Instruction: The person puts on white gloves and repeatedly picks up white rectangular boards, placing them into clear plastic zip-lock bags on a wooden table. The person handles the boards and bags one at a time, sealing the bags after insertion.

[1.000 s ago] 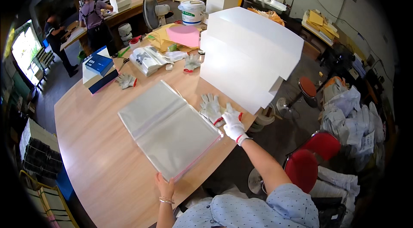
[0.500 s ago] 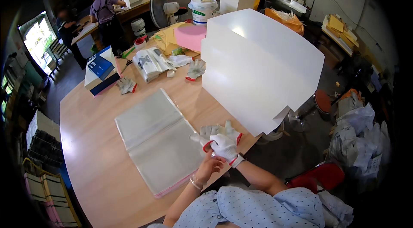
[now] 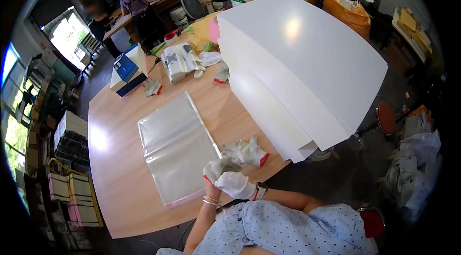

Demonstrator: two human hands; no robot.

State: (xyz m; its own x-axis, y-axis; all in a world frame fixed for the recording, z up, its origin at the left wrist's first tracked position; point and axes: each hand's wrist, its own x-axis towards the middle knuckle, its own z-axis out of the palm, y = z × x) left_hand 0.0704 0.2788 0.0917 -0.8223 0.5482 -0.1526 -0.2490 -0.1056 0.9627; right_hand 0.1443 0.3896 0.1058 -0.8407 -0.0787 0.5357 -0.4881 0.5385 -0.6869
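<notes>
My left hand (image 3: 214, 168) is raised over the table's front edge with a white work glove pulled over it and a bracelet on its wrist. My right hand (image 3: 236, 185), also in a white glove with a red cuff, grips the left glove at the wrist side. Both hands touch each other just beside the near corner of a stack of clear plastic bags (image 3: 175, 147). Another white glove (image 3: 247, 151) lies on the table just beyond my hands. A tall stack of large white sheets (image 3: 297, 62) stands to the right.
The wooden table (image 3: 115, 178) also bears a blue and white box (image 3: 126, 68), packed bags (image 3: 178, 62), loose gloves (image 3: 152, 87) and pink and yellow sheets. Two people work at a far bench (image 3: 139, 5). A fan and a white bucket stand behind. Red stools sit at right.
My bare left hand rose from the table's edge to meet my right hand. My right hand picked a glove off the table, and that glove now covers my left hand.
</notes>
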